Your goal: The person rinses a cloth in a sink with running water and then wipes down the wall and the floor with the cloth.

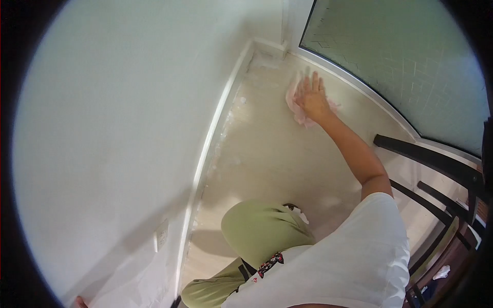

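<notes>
Right hand [314, 102], clearly the nearer, lies open with fingers extended over the crumpled pink cloth [292, 102] on the floor [246, 169] toward my two o'clock, while left hand [80, 303] shows just a tip near seven-thirty, its opening and hold beyond my telling.

Left grip [81, 302]: only a bit in at 7–8 o'clock, rest cut off, pose unclear. Right grip [314, 100], 1 o'clock: fingers blurred, covering the middle of the pink cloth [295, 105]. Black frame [436, 159], 3–4 o'clock, and glass panel [411, 61], 1–2 o'clock: cut off. White item [441, 272], 4 o'clock: too small to tell.
</notes>
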Motion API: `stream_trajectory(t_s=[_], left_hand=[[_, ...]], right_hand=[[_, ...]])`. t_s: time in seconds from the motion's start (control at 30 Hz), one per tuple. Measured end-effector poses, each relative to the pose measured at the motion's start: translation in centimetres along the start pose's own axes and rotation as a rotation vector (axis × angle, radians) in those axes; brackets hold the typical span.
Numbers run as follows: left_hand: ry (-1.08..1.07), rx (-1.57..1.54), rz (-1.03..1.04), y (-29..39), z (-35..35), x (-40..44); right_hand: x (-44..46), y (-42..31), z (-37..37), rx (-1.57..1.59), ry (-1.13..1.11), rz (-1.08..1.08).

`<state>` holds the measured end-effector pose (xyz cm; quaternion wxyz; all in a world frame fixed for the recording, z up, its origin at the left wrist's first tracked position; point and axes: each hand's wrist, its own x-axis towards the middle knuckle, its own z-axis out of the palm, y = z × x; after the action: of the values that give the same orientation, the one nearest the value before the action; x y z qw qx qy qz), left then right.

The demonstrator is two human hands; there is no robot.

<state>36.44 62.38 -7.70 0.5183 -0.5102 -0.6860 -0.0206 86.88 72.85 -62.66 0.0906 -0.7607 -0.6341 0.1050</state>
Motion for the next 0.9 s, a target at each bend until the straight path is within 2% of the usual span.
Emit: stream_trajectory(t_s=[0.03, 0.1, 0.13, 0.2, 0.23, 0.27, 0.3, 0.33, 0.37, 0.4, 0.43, 0.47, 0.53, 0.67, 0.73, 0.77, 0.83, 0.9], left_hand=[[0.045, 0.051, 0.143, -0.7, 0.3, 0.4], [0.037, 0.051, 0.151, -0.5, 0.1, 0.3], [0.035, 0.046, 0.164, -0.4, 0.1, 0.4], [0.035, 0.074, 0.218, -1.0, 0.1, 0.5], [0.052, 0.095, 0.257, -1.0, 0.2, 0.6], [0.056, 0.103, 0.257, -0.8, 0.1, 0.5], [0.032, 0.059, 0.150, -0.3, 0.0, 0.4], [0.008, 0.013, 0.038, 0.0, -0.1, 0.2], [0.005, 0.013, 0.044, -0.3, 0.0, 0.2], [0.029, 0.067, 0.143, -1.0, 0.0, 0.3], [0.054, 0.113, 0.237, -1.2, 0.3, 0.4], [0.050, 0.105, 0.241, -0.8, 0.5, 0.5], [0.053, 0.123, 0.202, -0.4, 0.1, 0.3], [0.051, 0.116, 0.211, -0.8, 0.2, 0.3], [0.050, 0.125, 0.242, -0.9, 0.1, 0.5], [0.045, 0.133, 0.250, -0.8, 0.1, 0.5], [0.046, 0.158, 0.265, -1.0, -0.1, 0.5], [0.042, 0.179, 0.277, -1.1, -0.2, 0.5]], right_hand=[[-1.0, 0.5, 0.9, -0.178, -0.124, 0.046], [-1.8, 0.4, 3.0, -0.051, 0.100, 0.163], [-1.4, 0.2, 4.2, -0.046, 0.096, 0.162], [-0.1, 0.1, 6.4, -0.098, 0.281, -0.017], [1.5, 0.7, 6.8, -0.088, 0.280, -0.011], [3.8, 1.3, 6.2, 0.011, 0.455, 0.096], [5.6, 1.6, 5.7, 0.113, 0.621, 0.207], [7.2, 1.4, 5.3, 0.118, 0.619, 0.206], [8.6, 0.9, 4.8, 0.232, 0.516, 0.434], [9.6, 0.2, 4.9, 0.342, 0.405, 0.665], [10.4, -0.8, 6.8, 0.257, 0.516, 0.541], [10.8, -2.1, 9.0, 0.169, 0.620, 0.411], [9.4, -6.1, 9.7, 0.224, 0.612, 0.231], [10.8, -5.8, 9.6, 0.460, 0.506, 0.060], [13.3, -5.1, 8.6, 0.337, 0.665, -0.103], [14.1, -5.0, 8.7, 0.344, 0.655, -0.101], [15.4, -5.2, 8.7, 0.147, 0.557, -0.192], [15.3, -6.4, 8.0, 0.129, 0.476, -0.126]])
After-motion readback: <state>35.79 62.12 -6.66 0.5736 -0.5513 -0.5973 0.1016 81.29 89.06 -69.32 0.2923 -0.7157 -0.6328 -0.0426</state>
